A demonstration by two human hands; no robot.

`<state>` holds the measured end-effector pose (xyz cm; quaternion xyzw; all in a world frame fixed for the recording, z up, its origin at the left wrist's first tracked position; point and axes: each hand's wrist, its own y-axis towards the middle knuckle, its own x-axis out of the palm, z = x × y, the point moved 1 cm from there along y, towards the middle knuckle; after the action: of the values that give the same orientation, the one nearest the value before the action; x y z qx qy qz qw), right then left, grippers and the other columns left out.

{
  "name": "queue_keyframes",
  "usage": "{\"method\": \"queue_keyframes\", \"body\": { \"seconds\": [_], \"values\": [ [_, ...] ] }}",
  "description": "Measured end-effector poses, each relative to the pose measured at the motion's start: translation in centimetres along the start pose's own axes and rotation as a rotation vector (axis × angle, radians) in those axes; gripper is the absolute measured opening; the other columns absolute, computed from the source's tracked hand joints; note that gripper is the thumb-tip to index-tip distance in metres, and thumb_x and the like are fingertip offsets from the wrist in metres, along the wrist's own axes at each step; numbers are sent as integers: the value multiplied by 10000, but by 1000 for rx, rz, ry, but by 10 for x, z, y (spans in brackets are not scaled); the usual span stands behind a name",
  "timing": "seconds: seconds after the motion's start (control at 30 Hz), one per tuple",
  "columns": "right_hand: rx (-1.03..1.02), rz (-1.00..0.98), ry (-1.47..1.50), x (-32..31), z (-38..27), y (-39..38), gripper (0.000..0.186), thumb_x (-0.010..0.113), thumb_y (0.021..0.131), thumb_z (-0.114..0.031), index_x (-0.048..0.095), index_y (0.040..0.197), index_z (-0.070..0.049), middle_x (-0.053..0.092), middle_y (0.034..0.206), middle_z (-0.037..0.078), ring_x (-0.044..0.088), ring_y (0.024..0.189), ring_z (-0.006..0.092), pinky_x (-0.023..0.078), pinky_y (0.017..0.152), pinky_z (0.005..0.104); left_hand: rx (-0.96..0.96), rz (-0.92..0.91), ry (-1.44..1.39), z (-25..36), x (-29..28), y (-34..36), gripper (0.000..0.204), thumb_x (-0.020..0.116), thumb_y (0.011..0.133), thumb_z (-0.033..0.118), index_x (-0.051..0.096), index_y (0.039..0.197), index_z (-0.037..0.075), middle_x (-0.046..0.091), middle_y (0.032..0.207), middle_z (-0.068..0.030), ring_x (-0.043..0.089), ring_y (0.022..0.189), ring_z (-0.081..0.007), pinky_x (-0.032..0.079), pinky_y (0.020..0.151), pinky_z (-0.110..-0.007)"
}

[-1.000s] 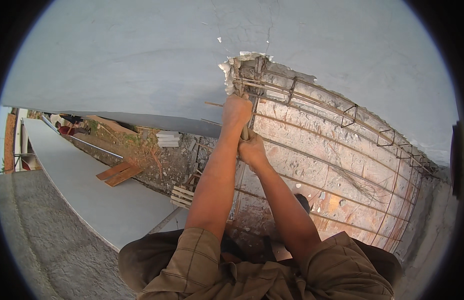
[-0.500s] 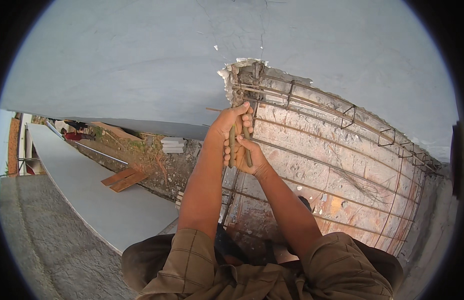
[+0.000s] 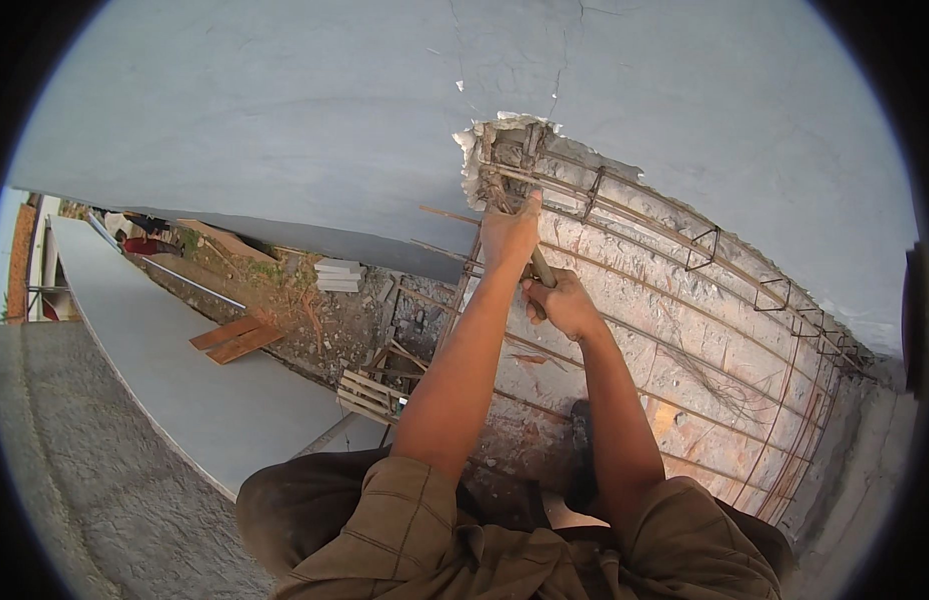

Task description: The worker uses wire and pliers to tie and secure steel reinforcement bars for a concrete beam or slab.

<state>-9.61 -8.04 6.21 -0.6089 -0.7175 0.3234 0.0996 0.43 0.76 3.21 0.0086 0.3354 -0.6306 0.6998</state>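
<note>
Head view, left hand (image 3: 511, 238): over the far end of the tool handle (image 3: 544, 268); fingers mostly hidden, grip impossible to tell.
Right hand (image 3: 569, 304): curled around the handle's near end.
Tool handle: between both hands, nearer than the broken plaster (image 3: 467, 152).
Steel bars (image 3: 592, 195): stretching right.

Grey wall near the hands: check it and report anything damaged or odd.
It is damaged. Just beyond the left hand, the grey wall is broken into a hole with a jagged edge, and thin cracks show above it in the picture. It stands out because the surrounding surface looks mostly smooth.
</note>
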Motion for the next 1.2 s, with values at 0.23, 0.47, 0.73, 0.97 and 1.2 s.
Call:
{"method": "queue_keyframes", "body": {
  "seconds": [0.23, 0.47, 0.73, 0.97, 1.2],
  "values": [
    [-22, -477, 1355, 57, -5, -7, 255, 512, 924, -225, 551, 1012, 11, 585, 788, 112, 578, 625, 231, 482, 534, 349, -193, -833, -1106, -23, -48, 0, 370, 546, 920, 368, 503, 1045, 23, 559, 768, -80, 588, 729, -208, 503, 639, -388],
    [-249, 190, 14, -59, -15, -25, 377, 605, 840, -235, 556, 1104, 29, 636, 779, 139, 637, 734, 307, 516, 677, 415, -269, -433, -1339, 27, 19, -32, 273, 398, 990, 329, 421, 933, 63, 405, 655, -11, 430, 566, -152, 446, 560, -351],
    [-130, 181, -94, 15, 5, 11, 309, 596, 802, -164, 567, 1051, 17, 643, 813, 165, 626, 788, 366, 487, 684, 464, 7, 70, -211, -17, 9, -5, 522, 518, 902, 481, 502, 1091, -6, 620, 843, -163, 610, 674, -214, 490, 560, -361],
    [53, -413, 1106, 33, 13, -9, 291, 603, 890, -250, 548, 1035, -4, 587, 753, 102, 570, 604, 220, 479, 532, 351, -283, -677, -795, 1, -42, -17, 403, 536, 920, 404, 517, 1037, 19, 569, 781, -83, 561, 640, -180, 520, 571, -357],
    [-257, 443, -494, -35, -15, -25, 333, 633, 768, -138, 566, 1063, 2, 635, 787, 164, 639, 715, 298, 513, 625, 389, -334, -368, -1112, 36, 21, -40, 312, 407, 987, 337, 443, 898, 40, 436, 647, -23, 451, 535, -151, 478, 515, -336]
  ]
}}
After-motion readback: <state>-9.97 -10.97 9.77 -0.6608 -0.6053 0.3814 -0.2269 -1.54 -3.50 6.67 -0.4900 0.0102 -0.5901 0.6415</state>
